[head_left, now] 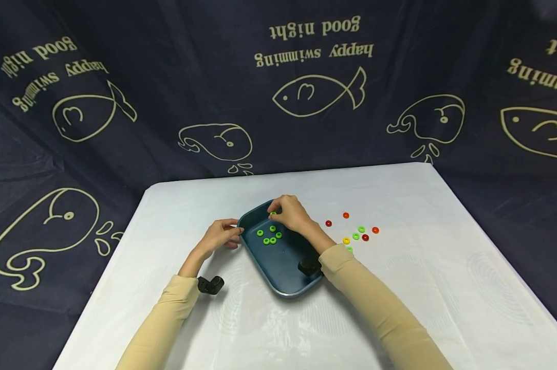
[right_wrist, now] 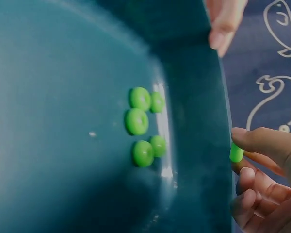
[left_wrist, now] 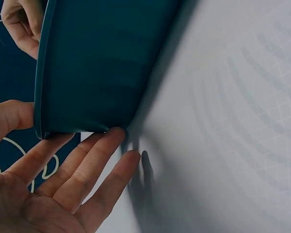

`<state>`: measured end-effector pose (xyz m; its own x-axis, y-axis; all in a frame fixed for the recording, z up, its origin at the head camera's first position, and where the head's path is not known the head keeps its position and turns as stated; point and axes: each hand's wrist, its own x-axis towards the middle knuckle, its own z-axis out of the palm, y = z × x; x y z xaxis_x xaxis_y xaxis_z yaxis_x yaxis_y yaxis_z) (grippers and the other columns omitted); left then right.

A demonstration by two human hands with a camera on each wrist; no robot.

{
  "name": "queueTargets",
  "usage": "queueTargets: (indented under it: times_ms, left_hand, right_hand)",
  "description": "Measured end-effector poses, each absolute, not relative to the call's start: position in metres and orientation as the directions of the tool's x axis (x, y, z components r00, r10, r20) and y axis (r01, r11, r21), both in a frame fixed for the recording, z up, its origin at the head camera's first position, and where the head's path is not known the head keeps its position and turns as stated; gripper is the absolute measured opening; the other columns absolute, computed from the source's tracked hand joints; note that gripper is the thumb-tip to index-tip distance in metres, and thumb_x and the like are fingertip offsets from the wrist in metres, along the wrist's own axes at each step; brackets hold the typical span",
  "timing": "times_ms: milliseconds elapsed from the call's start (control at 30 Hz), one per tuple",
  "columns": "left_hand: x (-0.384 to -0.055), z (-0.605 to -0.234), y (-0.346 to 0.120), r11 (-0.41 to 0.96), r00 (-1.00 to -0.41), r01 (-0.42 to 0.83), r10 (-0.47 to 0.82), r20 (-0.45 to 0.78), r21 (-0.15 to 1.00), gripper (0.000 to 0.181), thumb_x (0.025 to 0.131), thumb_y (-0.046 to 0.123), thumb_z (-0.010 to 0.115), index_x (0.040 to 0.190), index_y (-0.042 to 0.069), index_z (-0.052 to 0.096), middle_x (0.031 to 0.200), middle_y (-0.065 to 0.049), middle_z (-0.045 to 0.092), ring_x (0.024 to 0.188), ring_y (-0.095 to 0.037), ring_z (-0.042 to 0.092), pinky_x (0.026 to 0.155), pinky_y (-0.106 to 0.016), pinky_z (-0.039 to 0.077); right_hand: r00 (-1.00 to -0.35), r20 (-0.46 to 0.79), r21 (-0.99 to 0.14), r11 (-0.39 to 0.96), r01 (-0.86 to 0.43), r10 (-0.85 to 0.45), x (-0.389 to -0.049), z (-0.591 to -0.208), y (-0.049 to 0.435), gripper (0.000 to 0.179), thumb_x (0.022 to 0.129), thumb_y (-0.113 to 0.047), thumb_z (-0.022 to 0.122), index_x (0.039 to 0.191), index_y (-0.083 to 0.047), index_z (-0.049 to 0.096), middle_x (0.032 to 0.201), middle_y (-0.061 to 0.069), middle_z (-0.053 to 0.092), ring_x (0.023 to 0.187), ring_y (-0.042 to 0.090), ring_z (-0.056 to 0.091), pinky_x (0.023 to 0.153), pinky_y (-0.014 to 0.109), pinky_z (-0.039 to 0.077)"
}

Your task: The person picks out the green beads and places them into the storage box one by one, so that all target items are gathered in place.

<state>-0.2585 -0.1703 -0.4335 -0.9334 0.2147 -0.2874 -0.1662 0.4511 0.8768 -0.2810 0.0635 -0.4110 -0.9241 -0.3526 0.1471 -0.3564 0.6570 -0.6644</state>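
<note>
On my screens, the right hand (head_left: 291, 213) was pinching a small, green, plastic-looking ring (right_wrist: 236, 153) between its fingers, at the far rim of a dark blue, round-cornered plastic tray (head_left: 285, 262). The tray stood on the white-covered tabletop (head_left: 445, 288), toward its far edge. I judged the rim as the main danger: I could not tell whether the ring was fully inside, and if the fingers released it too early, it could strike the rim and drop outside. The left hand (head_left: 219, 235) grasped the tray's far left corner, with the thumb on the rim and the other fingers against the outer wall. An uneven pull there could, I thought, tip the tray and make the five green rings (right_wrist: 133, 121) in its far end slide. I worried also about the beige right sleeve (head_left: 375, 303). It was close to a loose group of red, orange, yellow and green rings (head_left: 354, 236), which lay between the tray and the tabletop's right edge, and a low, careless sweep of the arm might scatter them.
</note>
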Motion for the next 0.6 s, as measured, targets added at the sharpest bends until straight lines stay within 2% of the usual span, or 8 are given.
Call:
queueTargets:
  times_ms: [300, 600]
  left_hand:
    - [-0.258, -0.434, -0.172, 0.447, -0.932, -0.161, 0.224, -0.285, 0.88, 0.055, 0.092, 0.017, 0.057, 0.139, -0.005, 0.039, 0.127, -0.028, 0.056, 0.086, -0.017, 0.07, 0.081, -0.041, 0.059]
    - [-0.258, -0.432, -0.172, 0.453, -0.934, -0.151, 0.226, -0.277, 0.879, 0.054, 0.092, 0.017, 0.057, 0.139, -0.005, 0.04, 0.126, -0.028, 0.057, 0.083, -0.014, 0.07, 0.08, -0.041, 0.059]
  right_hand:
    - [-0.928, 0.098, -0.606, 0.718, -0.342, -0.36, -0.282, -0.425, 0.055, 0.016, 0.082, -0.01, 0.072, 0.097, -0.004, 0.072, 0.094, 0.008, 0.069, 0.089, 0.02, 0.063, 0.077, 0.033, 0.055]
    - [-0.925, 0.071, -0.564, 0.75, -0.345, -0.373, -0.28, -0.437, 0.052, 0.016, 0.084, -0.009, 0.069, 0.099, -0.003, 0.071, 0.098, 0.009, 0.067, 0.089, 0.021, 0.064, 0.076, 0.032, 0.056]
